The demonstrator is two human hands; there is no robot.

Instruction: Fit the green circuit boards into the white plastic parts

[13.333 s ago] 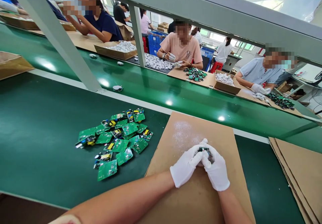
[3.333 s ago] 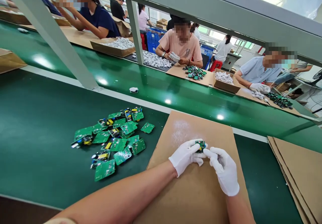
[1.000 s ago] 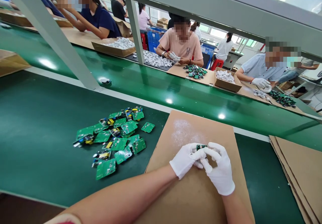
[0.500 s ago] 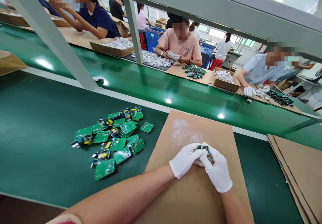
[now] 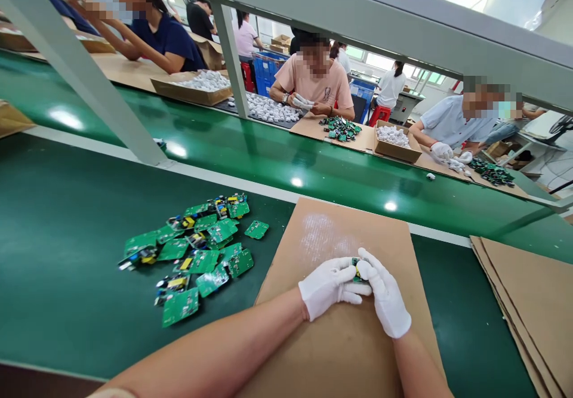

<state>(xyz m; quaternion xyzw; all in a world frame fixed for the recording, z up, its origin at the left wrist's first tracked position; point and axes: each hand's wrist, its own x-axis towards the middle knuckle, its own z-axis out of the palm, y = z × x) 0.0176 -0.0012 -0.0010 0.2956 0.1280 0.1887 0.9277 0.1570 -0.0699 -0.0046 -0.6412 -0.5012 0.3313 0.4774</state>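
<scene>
Both my hands wear white gloves and meet over a brown cardboard sheet [image 5: 331, 350]. My left hand [image 5: 329, 286] and my right hand [image 5: 385, 295] are closed together on one small green circuit board [image 5: 357, 263], of which only a sliver shows between the fingers. To the left, on the green belt, lies a loose pile of green circuit boards [image 5: 197, 252] with yellow and black parts; one board [image 5: 256, 229] lies a little apart at the pile's right.
A second green conveyor [image 5: 277, 156] runs behind a grey slanted post [image 5: 85, 82]. Across it several people work at cardboard sheets, boxes of white parts [image 5: 394, 138] and board piles [image 5: 340, 128]. More cardboard sheets [image 5: 532, 302] are stacked at my right.
My hands have stayed closed on the small board, the right fingers folding tighter over it since a second ago. A small white part on the far conveyor has drifted left.
</scene>
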